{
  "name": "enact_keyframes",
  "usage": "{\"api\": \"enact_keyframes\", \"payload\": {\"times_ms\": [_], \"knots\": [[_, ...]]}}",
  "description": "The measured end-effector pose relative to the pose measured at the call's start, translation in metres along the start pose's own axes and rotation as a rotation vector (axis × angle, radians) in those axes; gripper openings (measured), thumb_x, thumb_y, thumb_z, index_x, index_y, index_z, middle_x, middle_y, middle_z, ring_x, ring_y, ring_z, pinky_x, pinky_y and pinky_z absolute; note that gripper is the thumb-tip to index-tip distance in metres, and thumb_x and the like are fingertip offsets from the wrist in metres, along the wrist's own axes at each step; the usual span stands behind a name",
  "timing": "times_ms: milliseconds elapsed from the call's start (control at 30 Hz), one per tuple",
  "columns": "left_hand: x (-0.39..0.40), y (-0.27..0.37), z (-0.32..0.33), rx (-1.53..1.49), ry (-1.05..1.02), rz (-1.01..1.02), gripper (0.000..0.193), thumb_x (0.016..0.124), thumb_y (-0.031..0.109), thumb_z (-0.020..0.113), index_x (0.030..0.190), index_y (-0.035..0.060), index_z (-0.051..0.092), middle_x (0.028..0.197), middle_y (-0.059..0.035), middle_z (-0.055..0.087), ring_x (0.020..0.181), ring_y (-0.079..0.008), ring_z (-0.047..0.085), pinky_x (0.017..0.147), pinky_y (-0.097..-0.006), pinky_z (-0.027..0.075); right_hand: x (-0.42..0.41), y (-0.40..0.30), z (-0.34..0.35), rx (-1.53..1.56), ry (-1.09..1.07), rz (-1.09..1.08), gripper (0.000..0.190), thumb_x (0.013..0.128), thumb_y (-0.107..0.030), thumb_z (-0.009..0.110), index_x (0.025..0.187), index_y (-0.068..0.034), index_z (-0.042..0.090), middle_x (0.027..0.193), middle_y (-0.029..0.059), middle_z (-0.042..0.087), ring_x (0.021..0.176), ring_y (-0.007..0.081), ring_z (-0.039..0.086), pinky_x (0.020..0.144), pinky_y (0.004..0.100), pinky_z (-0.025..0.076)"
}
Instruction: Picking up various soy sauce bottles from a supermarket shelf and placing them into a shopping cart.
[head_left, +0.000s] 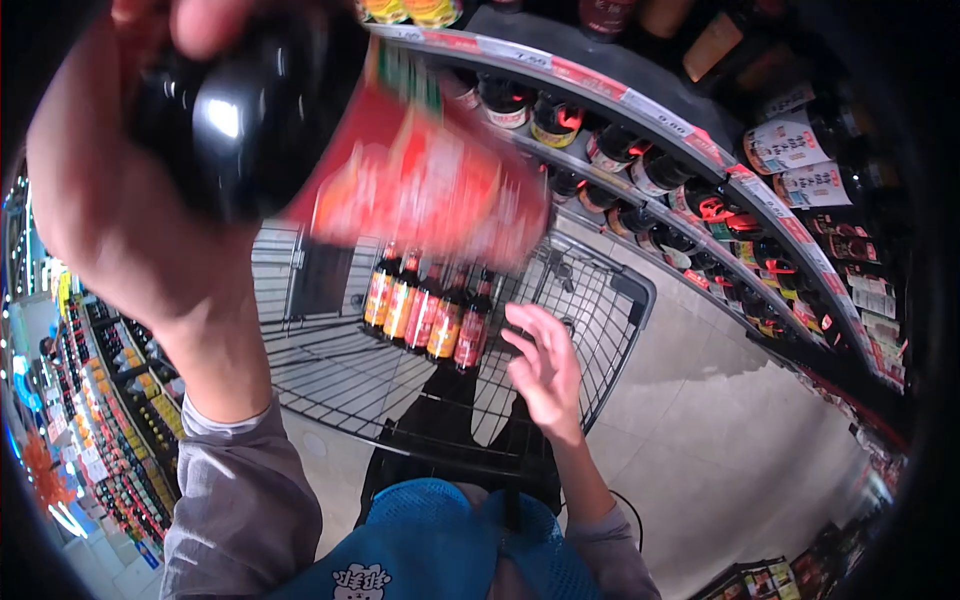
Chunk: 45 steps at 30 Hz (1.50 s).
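Observation:
Close to the camera at the upper left, my left hand (142, 195) grips a large dark bottle (247, 120) with a red label, blurred on its right side. Below it, several dark glass bottles with yellow or red labels (431, 311) stand in a row inside a black wire shopping cart (330, 375). My right hand (544, 367) is over the cart, to the right of that row, its fingers apart and holding nothing. Part of the cart is hidden behind the held bottle and its label.
Curved by the lens, a store shelf (637, 112) with price strips and dark bottles runs along the upper right. Another stocked shelf (112, 405) is at the far left. Tiled floor (675, 442) shows right of the cart. A display of packages (757, 581) is at the lower right.

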<state>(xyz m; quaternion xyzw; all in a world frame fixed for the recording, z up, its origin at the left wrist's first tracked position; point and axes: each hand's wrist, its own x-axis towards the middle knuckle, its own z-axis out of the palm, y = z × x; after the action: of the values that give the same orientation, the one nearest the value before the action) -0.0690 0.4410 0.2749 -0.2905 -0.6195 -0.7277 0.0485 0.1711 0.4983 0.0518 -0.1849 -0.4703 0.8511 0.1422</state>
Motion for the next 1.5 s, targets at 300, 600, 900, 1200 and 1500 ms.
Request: {"api": "enact_keyframes", "payload": {"times_ms": [300, 600, 900, 1200, 1500], "knots": [[-0.096, -0.092, -0.056, -0.104, 0.197, -1.069, 0.033, 0.094, 0.030, 0.064, 0.071, 0.0087, 0.052, 0.060, -0.0026, 0.054, 0.067, -0.0222, 0.066, 0.059, -0.0348, 0.055, 0.009, 0.025, 0.005, 0.519, -0.275, 0.599, 0.092, 0.090, -0.068, 0.041, 0.146, 0.004, 0.026, 0.136, 0.0179, 0.049, 0.117, 0.0306, 0.056, 0.087, 0.0503, 0.054], [-0.156, -0.163, -0.099, -0.208, 0.334, -1.413, 0.028, 0.090, 0.026, 0.068, 0.081, 0.0011, 0.058, 0.083, -0.0126, 0.067, 0.073, -0.0221, 0.067, 0.066, -0.0366, 0.057, 0.013, 0.053, 0.003, 0.197, -0.207, 0.790, 0.057, 0.077, -0.014, 0.078, 0.125, 0.002, 0.053, 0.101, 0.0105, 0.066, 0.086, 0.0182, 0.066, 0.068, 0.0359, 0.061], [-0.215, -0.252, -0.155, -0.394, 0.364, -1.585, 0.018, 0.089, 0.007, 0.066, 0.100, -0.0057, 0.061, 0.095, -0.0138, 0.066, 0.080, -0.0213, 0.069, 0.072, -0.0381, 0.062, 0.051, 0.107, -0.008, -0.255, -0.019, 0.802, 0.062, 0.068, -0.018, 0.086, 0.119, 0.005, 0.059, 0.102, 0.0093, 0.066, 0.090, 0.0150, 0.063, 0.083, 0.0270, 0.049], [-0.209, -0.374, -0.178, -0.118, 0.486, -1.670, 0.021, 0.096, 0.016, 0.057, 0.111, 0.0032, 0.063, 0.102, -0.0055, 0.068, 0.088, -0.0168, 0.066, 0.071, -0.0349, 0.059, 0.135, 0.204, -0.019, -0.220, 0.375, 0.716, 0.056, 0.082, -0.044, 0.076, 0.112, 0.001, 0.061, 0.098, 0.0051, 0.064, 0.086, 0.0120, 0.060, 0.071, 0.0264, 0.048], [-0.243, -0.478, -0.212, -0.199, 0.544, -1.646, 0.014, 0.092, 0.022, 0.066, 0.090, 0.0085, 0.061, 0.080, -0.0034, 0.064, 0.069, -0.0153, 0.061, 0.065, -0.0313, 0.052, 0.189, 0.263, -0.024, -0.025, 0.589, 0.615, 0.022, 0.089, -0.022, 0.068, 0.102, -0.005, 0.064, 0.095, 0.0043, 0.064, 0.088, 0.0139, 0.057, 0.081, 0.0279, 0.044]]}}
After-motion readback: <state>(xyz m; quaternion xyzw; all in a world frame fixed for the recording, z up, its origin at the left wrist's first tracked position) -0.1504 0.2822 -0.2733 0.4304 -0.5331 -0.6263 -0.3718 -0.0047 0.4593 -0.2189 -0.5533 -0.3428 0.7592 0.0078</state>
